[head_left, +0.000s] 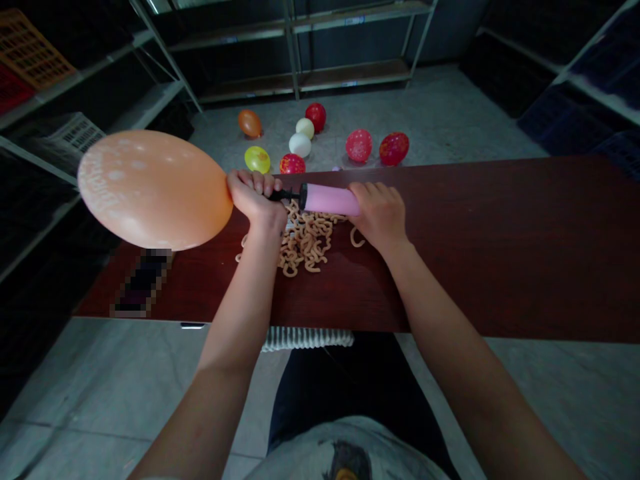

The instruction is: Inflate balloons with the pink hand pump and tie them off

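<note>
A large inflated orange balloon (155, 190) with pale printing juts out to the left of my left hand (257, 197). That hand is closed around the balloon's neck and the black end of a hand pump. My right hand (380, 213) wraps the far end of the pump's pink barrel (330, 199), which lies nearly level above the table. How the balloon's neck meets the pump is hidden by my left fingers. Beneath the pump is a pile of tan curled pieces (307, 243), with one loose curl (357, 237) near my right hand.
A blurred-out phone-like object (143, 283) lies on the left of the dark red table (500, 247). Several inflated balloons, among them a red one (394, 149) and a yellow one (257, 159), rest on the floor beyond. Metal shelves (350, 77) stand behind, with crates along both sides.
</note>
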The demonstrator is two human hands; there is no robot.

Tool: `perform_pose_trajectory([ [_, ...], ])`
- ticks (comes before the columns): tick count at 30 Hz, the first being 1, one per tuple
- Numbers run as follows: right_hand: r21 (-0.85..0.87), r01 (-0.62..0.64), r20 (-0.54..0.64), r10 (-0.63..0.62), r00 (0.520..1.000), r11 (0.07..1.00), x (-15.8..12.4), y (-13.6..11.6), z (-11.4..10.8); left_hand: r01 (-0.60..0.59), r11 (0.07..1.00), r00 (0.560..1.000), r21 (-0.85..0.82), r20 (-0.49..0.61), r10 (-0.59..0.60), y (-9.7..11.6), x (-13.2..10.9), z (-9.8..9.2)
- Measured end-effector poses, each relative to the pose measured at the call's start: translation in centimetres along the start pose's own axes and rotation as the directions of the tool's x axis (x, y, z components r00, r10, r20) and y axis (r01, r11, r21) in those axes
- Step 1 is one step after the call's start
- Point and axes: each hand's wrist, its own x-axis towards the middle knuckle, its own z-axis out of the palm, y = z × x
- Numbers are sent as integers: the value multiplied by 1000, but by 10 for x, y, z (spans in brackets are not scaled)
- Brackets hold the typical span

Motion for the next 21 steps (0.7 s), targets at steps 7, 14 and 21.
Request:
perform_pose_trajectory([
  [7, -65, -59, -41, 56, 998, 996, 0, 19, 5, -46, 996, 999, 74, -20, 47, 7, 19, -12],
  [14, -139, -180, -45, 175, 984, 974, 1, 42, -8, -55, 998, 998, 7, -25, 55, 16, 39, -25],
  [21, -112, -200, -83, 192, 978, 973, 2, 44, -8, -84, 995, 990, 45, -106, 88, 23, 31, -17],
])
